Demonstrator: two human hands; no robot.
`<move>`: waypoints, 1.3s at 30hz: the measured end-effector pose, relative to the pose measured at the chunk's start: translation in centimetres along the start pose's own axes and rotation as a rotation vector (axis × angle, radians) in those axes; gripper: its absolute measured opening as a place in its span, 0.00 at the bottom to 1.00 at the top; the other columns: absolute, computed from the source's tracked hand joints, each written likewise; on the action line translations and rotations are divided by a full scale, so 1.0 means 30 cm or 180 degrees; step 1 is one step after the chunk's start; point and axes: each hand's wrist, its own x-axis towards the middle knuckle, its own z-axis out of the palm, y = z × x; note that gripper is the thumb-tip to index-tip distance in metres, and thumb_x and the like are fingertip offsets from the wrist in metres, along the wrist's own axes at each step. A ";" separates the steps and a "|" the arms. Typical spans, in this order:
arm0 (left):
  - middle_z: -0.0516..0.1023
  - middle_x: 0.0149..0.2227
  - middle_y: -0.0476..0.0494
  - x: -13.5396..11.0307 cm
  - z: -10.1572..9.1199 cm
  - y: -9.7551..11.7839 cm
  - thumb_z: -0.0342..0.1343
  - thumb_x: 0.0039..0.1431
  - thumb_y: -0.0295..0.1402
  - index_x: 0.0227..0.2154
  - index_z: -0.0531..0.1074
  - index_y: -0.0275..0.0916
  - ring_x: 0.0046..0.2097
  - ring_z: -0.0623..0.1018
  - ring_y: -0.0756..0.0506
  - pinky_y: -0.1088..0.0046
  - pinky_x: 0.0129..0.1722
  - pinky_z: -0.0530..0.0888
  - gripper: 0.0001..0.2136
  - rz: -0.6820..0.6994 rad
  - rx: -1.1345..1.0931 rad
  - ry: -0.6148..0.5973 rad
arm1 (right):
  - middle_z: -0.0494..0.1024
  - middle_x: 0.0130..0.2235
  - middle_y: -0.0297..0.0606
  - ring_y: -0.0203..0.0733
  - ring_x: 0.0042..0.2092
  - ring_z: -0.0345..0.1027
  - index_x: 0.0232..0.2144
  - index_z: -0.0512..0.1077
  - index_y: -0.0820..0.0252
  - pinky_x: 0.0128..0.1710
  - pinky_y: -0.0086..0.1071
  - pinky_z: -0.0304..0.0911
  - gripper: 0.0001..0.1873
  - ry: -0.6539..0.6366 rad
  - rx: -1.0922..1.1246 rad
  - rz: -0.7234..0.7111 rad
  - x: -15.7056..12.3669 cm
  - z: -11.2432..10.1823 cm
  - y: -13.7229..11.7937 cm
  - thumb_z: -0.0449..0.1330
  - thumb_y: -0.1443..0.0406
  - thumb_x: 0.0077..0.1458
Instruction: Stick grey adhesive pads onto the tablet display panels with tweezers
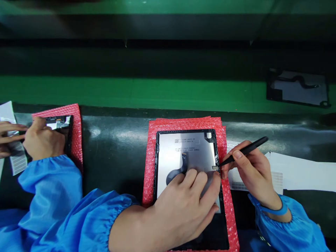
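Observation:
A tablet screen panel (201,140) with a silver back and black frame lies on red bubble wrap (229,210). My left hand (186,206) rests palm down over it, fingers bent and partly apart. Its index fingertip touches the right frame edge, just below a small light tab (215,168). My right hand (253,171) grips a slim black pen-shaped tool (245,151); the pointed tip meets the frame beside that tab. A dark flex cable (176,174) curves across the silver back, partly hidden by my left hand.
White label sheets (301,171) lie right, partly under my right hand. Another panel (298,87) lies on the green ledge (126,92). At left, another person's hands (44,140) work on a similar panel (68,131) over red bubble wrap (77,140).

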 end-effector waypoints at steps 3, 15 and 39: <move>0.78 0.49 0.36 0.001 0.000 -0.001 0.40 0.76 0.39 0.66 0.63 0.26 0.45 0.77 0.36 0.60 0.37 0.76 0.25 0.0048 0.0010 0.0011 | 0.83 0.30 0.33 0.38 0.26 0.79 0.38 0.75 0.55 0.27 0.30 0.78 0.07 0.0020 0.0010 -0.0015 -0.003 -0.002 0.000 0.65 0.60 0.70; 0.77 0.47 0.35 0.009 -0.010 0.000 0.40 0.76 0.38 0.67 0.62 0.24 0.44 0.78 0.36 0.58 0.38 0.80 0.26 0.0018 -0.0086 -0.0066 | 0.83 0.29 0.35 0.38 0.26 0.78 0.37 0.75 0.56 0.27 0.30 0.77 0.09 0.0072 -0.0103 -0.0041 0.000 0.003 -0.004 0.65 0.59 0.69; 0.77 0.43 0.35 0.025 -0.004 -0.020 0.51 0.70 0.36 0.66 0.61 0.23 0.41 0.79 0.36 0.58 0.33 0.83 0.27 -0.0115 -0.0398 0.0218 | 0.83 0.27 0.38 0.46 0.26 0.80 0.38 0.74 0.56 0.25 0.36 0.78 0.17 0.0675 -0.1060 0.0091 -0.166 -0.320 0.167 0.67 0.50 0.65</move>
